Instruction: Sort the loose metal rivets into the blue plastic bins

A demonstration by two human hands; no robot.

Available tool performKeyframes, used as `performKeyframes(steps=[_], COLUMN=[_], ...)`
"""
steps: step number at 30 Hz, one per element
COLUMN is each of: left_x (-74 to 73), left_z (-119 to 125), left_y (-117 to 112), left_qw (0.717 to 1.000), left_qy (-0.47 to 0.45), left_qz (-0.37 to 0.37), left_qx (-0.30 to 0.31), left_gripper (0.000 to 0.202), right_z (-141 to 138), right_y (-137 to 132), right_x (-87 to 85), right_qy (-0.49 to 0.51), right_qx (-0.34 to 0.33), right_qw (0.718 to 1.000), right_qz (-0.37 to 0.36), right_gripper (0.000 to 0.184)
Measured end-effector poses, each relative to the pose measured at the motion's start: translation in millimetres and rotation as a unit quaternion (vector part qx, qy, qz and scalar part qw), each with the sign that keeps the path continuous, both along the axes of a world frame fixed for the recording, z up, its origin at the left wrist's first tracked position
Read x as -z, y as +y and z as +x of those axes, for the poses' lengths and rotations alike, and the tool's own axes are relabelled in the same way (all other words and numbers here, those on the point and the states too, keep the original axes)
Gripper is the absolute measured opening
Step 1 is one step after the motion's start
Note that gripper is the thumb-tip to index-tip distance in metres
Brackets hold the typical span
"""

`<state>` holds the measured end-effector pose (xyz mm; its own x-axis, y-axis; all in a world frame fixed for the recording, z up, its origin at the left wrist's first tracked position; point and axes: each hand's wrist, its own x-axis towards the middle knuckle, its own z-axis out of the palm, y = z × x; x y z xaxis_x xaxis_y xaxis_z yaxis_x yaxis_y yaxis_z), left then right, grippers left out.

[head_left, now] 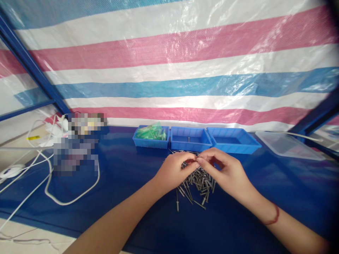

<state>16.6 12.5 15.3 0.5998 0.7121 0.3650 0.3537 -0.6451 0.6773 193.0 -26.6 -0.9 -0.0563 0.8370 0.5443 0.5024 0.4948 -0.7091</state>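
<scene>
A heap of metal screws and pop rivets [199,181] lies on the blue tabletop. Over its far part, my left hand [177,170] and my right hand [225,170] meet with their fingertips pinched together. Whatever sits between the fingertips is too small and covered to make out. One loose rivet [177,205] lies at the near edge of the heap. Behind the hands stand three blue bins in a row. Green plastic packaging [152,132] fills the left bin [150,143]. A single screw or rivet [189,139] is in the middle bin [190,145]; the right bin [235,148] stands beside it.
A clear plastic lid or tray [291,145] lies to the right of the bins. White cables [57,203] and a power strip [50,141] spread over the left side, near blurred items. A striped plastic sheet [174,84] hangs behind the blue table [119,169].
</scene>
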Motion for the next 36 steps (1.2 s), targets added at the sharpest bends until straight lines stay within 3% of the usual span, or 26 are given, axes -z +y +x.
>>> performKeyframes(steps=[7, 20, 23, 26, 30, 33, 36], left_x=[0.2, -2.1, -1.3, -0.5, -4.7, -10.0, -10.8], left_z=[-1.5, -1.6, -1.1, -2.2, -6.2, -9.7, -11.5], left_y=[1.9, 1.4, 1.3, 3.3, 4.0, 1.0, -2.7], left_qw=[1.000, 0.992, 0.991, 0.996, 0.996, 0.981, 0.969], left_qy=[-0.002, -0.095, -0.096, -0.064, 0.050, 0.141, 0.190], left_qz=[-0.009, -0.076, -0.076, -0.037, 0.072, 0.133, 0.146], left_qx=[-0.014, -0.043, -0.050, -0.058, -0.035, 0.015, 0.065], left_gripper=[0.012, 0.015, 0.025, 0.034, 0.022, 0.018, 0.020], right_z=[-1.7, -1.2, -1.3, 2.6, 10.4, 12.8, 12.4], right_y=[-3.5, 1.5, 7.7, 22.0, 39.7, 39.5, 29.6], right_x=[-6.4, -4.1, -4.8, -5.6, -3.6, -1.3, -0.8], right_qy=[-0.056, -0.109, -0.109, -0.138, -0.264, -0.301, -0.284], right_qx=[-0.014, -0.025, 0.004, 0.097, 0.209, 0.232, 0.204], right_qw=[0.998, 0.993, 0.992, 0.981, 0.934, 0.918, 0.928], right_qz=[0.031, 0.039, 0.059, 0.098, 0.121, 0.118, 0.126], right_gripper=[0.011, 0.013, 0.014, 0.015, 0.020, 0.024, 0.024])
